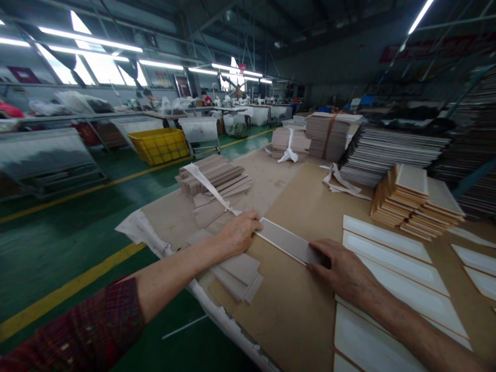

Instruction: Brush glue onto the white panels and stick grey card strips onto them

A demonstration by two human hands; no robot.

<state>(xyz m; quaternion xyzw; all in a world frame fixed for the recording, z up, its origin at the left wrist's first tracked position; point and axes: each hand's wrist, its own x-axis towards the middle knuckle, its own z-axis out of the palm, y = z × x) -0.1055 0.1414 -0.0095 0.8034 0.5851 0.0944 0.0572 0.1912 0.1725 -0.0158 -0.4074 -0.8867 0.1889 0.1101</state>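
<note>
A narrow grey cardboard strip (pixel 287 241) with white edges lies between my hands over the brown tabletop. My left hand (pixel 241 233) is closed with its fingertips at the strip's left end. At the other end, the thumb and fingers of my right hand (pixel 341 266) pinch the strip. Loose grey cardboard pieces (pixel 238 271) lie under and beside my left wrist. Just beyond that hand is a fanned stack of grey cardboard strips (pixel 213 178) with a white cloth tie (pixel 207 185) across it. White panels with orange-brown edges (pixel 391 248) lie in rows near my right forearm.
A stack of white-topped, orange-edged strips (pixel 414 199) stands at the right, before a tall pile of boards (pixel 391 152). Tied cardboard bundles (pixel 329 134) sit at the table's far end. A yellow bin (pixel 160 145) stands on the green floor; people work in the background.
</note>
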